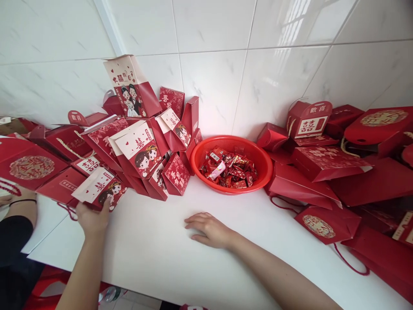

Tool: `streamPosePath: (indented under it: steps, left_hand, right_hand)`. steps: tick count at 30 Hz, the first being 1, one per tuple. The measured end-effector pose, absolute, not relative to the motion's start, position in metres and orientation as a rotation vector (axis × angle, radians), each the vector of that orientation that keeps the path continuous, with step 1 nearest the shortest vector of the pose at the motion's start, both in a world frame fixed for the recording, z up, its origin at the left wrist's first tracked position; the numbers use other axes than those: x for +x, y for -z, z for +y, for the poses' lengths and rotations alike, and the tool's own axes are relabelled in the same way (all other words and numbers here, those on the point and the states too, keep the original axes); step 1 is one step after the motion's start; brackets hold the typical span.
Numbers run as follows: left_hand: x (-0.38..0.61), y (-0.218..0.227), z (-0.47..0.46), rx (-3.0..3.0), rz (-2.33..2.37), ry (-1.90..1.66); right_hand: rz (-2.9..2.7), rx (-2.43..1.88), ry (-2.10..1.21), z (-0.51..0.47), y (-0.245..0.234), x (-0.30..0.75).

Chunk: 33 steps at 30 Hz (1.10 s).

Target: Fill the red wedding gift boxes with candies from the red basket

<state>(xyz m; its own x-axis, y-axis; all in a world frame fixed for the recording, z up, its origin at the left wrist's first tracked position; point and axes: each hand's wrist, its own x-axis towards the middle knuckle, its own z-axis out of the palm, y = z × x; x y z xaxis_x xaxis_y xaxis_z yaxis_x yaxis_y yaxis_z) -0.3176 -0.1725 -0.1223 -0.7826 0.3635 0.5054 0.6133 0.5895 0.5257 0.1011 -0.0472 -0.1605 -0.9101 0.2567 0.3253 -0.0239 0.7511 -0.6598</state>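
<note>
At the left, my left hand (94, 218) is closed round the near end of a red and white paper gift box (100, 189), thumb along its right side. The far fingers are partly hidden beneath it. This box has a printed cartoon couple and touches or nearly touches the pile of red gift boxes (135, 148) behind it; I cannot tell which. My right hand (209, 230) lies palm down on the white table (155, 249), fingers stretched out and holding nothing. Beyond it stands a red plastic basket (267, 161) with many small wrapped candies (232, 170) inside.
More red gift boxes (332, 163), some with rope handles, are heaped on the right. A tiled wall (213, 86) rises behind the table. At the far left is another person's arm (22, 206) with a dark band. A red stool (48, 288) stands below the table edge.
</note>
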Motion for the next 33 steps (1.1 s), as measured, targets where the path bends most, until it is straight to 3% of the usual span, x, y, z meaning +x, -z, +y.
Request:
streamPosePath:
  steps: [12, 18, 25, 33]
  left_hand:
    - [-0.310, 0.145, -0.169, -0.974, -2.326, 1.093]
    - [-0.259, 0.141, -0.161, -1.041, -2.217, 1.110]
    - [-0.173, 0.153, -0.112, -1.253, -2.617, 1.460]
    - [-0.155, 0.164, -0.085, -1.106, -2.622, 1.624]
  right_hand:
    - [-2.531, -0.171, -0.982, -0.046, 0.160, 0.100]
    - [-2.546, -0.174, -0.960, -0.046, 0.157, 0.099]
    - [-2.558, -0.255, -0.865, -0.046, 0.160, 0.086]
    - [-2.551, -0.562, -0.698, -0.048, 0.167, 0.068]
